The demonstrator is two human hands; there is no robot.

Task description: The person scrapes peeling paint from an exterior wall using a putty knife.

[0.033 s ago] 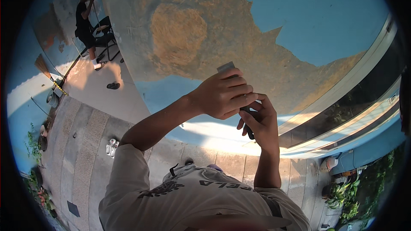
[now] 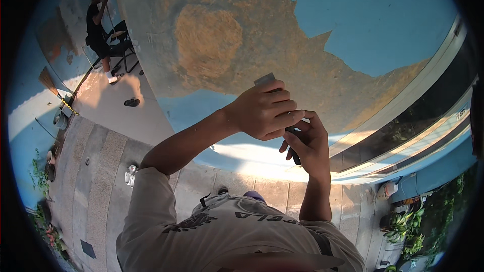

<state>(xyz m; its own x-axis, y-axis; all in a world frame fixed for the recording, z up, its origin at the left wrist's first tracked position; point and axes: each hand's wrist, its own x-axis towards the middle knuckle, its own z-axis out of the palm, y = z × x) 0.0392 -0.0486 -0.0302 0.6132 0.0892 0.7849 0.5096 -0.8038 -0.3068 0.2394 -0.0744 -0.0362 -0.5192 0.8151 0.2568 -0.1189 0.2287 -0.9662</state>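
Note:
In front of the wall, both my hands are closed on one scraper (image 2: 263, 78). Its flat grey blade sticks out past the knuckles of my left hand (image 2: 265, 111), whose fingers wrap round the tool's upper part. The dark handle end shows below, in the grip of my right hand (image 2: 308, 143). My hands meet at the fingertips, and most of the handle is hidden between them. Behind the blade, the blue wall (image 2: 378, 25) has a large bare patch (image 2: 282, 35) of brown-grey plaster with a jagged paint edge.
Far left, a person in dark clothes (image 2: 97, 27) holds a long pole beside a black chair (image 2: 121, 48). A broom (image 2: 49, 81) leans near the left wall. A long window (image 2: 403, 131) runs along the right. Potted plants (image 2: 403, 226) stand at the lower right.
My hands and the scraper keep almost the same position. The person at far left appears shifted slightly left and down in the view.

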